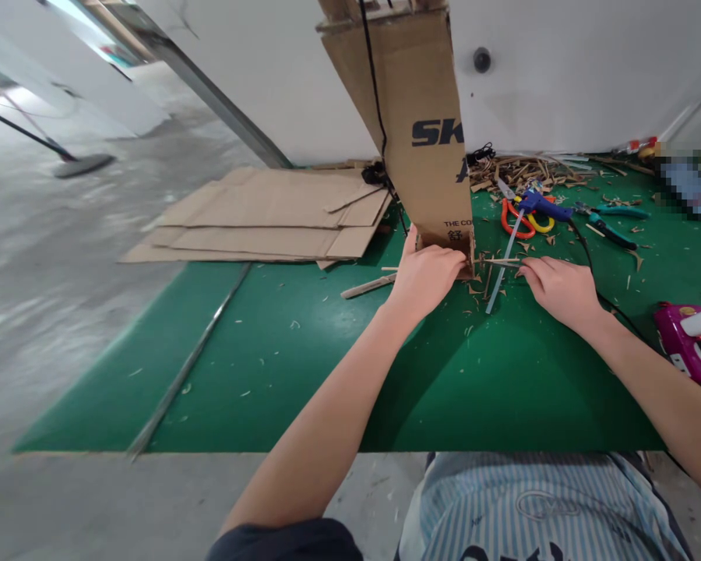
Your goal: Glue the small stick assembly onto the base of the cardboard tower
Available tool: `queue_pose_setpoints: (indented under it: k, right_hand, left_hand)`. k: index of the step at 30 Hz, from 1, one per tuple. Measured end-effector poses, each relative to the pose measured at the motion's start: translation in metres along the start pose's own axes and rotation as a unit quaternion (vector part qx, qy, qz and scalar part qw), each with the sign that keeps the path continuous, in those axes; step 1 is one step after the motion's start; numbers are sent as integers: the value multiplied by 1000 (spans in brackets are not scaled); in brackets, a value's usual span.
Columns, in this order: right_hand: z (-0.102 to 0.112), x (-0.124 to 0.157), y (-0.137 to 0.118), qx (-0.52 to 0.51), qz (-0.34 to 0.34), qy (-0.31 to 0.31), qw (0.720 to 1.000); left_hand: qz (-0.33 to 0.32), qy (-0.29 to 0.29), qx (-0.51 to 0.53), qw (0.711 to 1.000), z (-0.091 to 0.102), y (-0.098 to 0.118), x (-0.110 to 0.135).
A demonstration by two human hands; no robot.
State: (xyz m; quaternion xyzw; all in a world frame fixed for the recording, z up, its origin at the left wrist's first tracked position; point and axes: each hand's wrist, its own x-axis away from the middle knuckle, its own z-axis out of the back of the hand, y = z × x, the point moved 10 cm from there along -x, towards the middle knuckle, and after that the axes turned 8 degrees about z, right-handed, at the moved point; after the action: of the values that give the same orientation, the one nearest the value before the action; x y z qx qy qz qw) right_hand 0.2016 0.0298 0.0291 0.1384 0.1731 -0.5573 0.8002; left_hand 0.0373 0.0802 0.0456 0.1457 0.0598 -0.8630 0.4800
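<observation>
A tall, narrow cardboard structure [424,156] with black print stands upright on the green table. My left hand [425,276] is closed around its lower end, thumb up along the left side and fingers across the front. To the right, my right hand [561,288] pinches a thin, pointed tool [507,264], whose exact kind is unclear. The tool's tip reaches a thin stick beside the structure's lower right edge. Just behind it lies a blue glue gun [540,205] with a long translucent glue stick [505,265] crossing under the tool.
Flat cardboard sheets [269,214] are stacked at left. Orange-handled scissors [517,222], teal-handled pliers [611,222] and cardboard scraps [537,170] lie behind my right hand. A pink-and-white device [689,343] sits far right. A cable [584,241] runs past my right wrist. A metal strip [192,358] crosses the table.
</observation>
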Motion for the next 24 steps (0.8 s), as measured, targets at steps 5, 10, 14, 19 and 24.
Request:
queue_pose_setpoints:
  k: [5, 10, 14, 19, 24]
  right_hand:
    - [-3, 0, 4, -21, -33, -11, 999]
    - [-2, 0, 8, -36, -48, 5, 998]
    - [-2, 1, 10, -45, -54, 14, 997]
    - [-3, 0, 7, -52, -39, 5, 998]
    - [0, 0, 9, -58, -40, 26, 997]
  left_hand:
    - [5, 1, 5, 1000, 0, -2, 0]
    - [5, 5, 19, 1000, -1, -1, 1]
    - [3, -22, -1, 1000, -2, -2, 0]
    - [41, -13, 64, 997, 42, 15, 4]
    - [-185, -329, 506, 776, 72, 173, 66]
